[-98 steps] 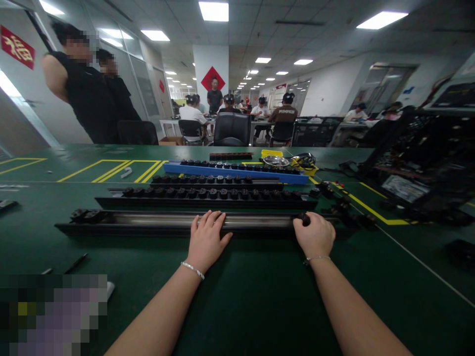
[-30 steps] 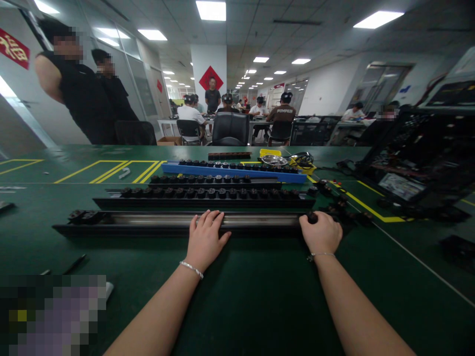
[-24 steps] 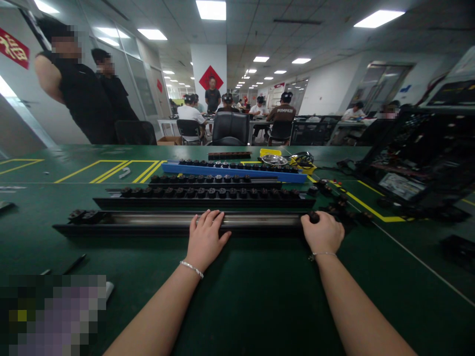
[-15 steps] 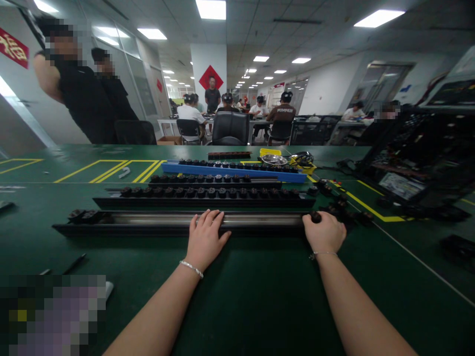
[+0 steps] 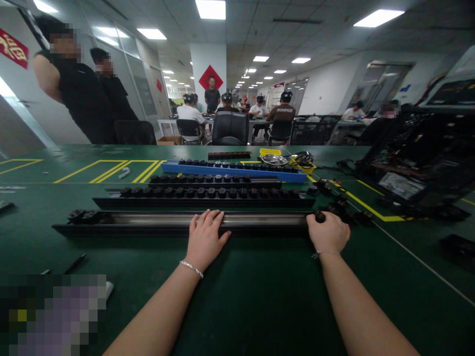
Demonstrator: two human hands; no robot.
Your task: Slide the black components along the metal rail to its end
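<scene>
A long black rail (image 5: 156,223) with a shiny channel lies across the green table in front of me. My left hand (image 5: 205,239) rests flat on its middle, fingers stretched over the channel. At the rail's right end my right hand (image 5: 328,232) is closed round a small black knob-like part (image 5: 319,216). A couple of similar black parts (image 5: 83,215) sit at the rail's left end.
Behind lie a second black rail (image 5: 204,197) full of black parts and a blue rail (image 5: 233,170). Loose black parts (image 5: 341,205) lie at the right, near a metal bowl (image 5: 273,159). Two people stand at far left; others sit beyond the table.
My right hand has slid to the right along the rail with the small black part, reaching the rail's right end. The left hand has stayed put.
</scene>
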